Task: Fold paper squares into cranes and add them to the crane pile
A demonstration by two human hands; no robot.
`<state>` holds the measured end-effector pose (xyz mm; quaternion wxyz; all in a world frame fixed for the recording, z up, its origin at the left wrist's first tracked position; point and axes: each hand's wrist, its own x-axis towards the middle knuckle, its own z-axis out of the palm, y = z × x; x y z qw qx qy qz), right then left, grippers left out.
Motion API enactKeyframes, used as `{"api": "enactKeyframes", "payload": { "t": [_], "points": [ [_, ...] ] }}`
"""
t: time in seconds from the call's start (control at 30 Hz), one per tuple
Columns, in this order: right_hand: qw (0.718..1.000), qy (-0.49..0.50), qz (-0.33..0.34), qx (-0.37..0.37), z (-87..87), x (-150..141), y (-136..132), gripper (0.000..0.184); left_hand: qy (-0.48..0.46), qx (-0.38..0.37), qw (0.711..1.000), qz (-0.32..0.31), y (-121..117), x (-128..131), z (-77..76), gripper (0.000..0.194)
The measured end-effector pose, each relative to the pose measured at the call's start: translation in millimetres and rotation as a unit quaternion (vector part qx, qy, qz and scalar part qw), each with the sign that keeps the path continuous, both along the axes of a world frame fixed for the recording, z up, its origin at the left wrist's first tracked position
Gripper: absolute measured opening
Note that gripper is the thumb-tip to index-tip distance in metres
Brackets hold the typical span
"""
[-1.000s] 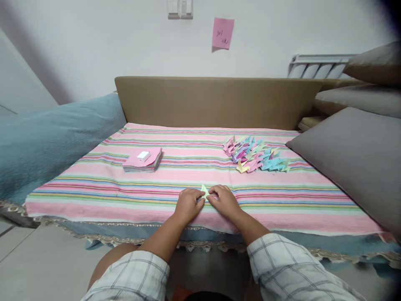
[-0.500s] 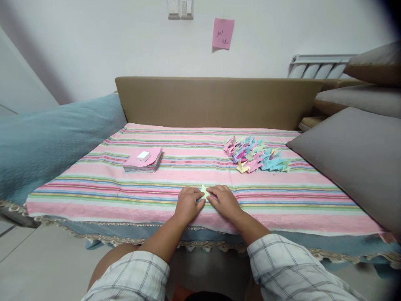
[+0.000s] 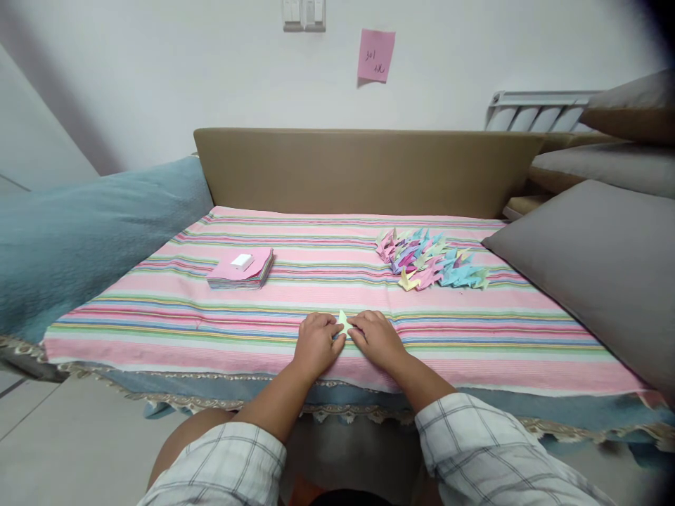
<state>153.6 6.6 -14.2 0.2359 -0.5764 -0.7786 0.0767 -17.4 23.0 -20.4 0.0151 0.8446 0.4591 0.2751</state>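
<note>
A small pale green folded paper (image 3: 343, 323) is near the front edge of the striped sofa cover (image 3: 174, 334), about midway along. The left hand (image 3: 316, 342), thumb and fingers nearly together, pinches its left side; the right hand (image 3: 377, 339) pinches its right side likewise. Toward the back right corner lie folded paper cranes (image 3: 429, 266); nearer the left edge, stacked paper squares (image 3: 224, 273) carry a white block (image 3: 242, 262).

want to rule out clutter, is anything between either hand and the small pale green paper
Nothing visible; left hand and right hand both touch the green paper. The paper stack and folded-paper pile lie farther back.
</note>
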Motion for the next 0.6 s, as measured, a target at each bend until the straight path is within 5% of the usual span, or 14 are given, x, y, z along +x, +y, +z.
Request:
{"api": "enactKeyframes", "payload": {
  "t": [0.37, 0.6],
  "points": [
    [1.000, -0.011, 0.003, 0.000, -1.0, 0.2, -0.8, 0.029, 0.060, 0.087, 0.994, -0.031, -7.2, -0.3, 4.4, 0.020],
    [1.000, -0.003, -0.023, -0.018, -2.1, -0.5, -0.2, 0.027, 0.024, -0.033, 0.999, -0.020, -1.2, -1.0, 8.4, 0.018]
  ]
}}
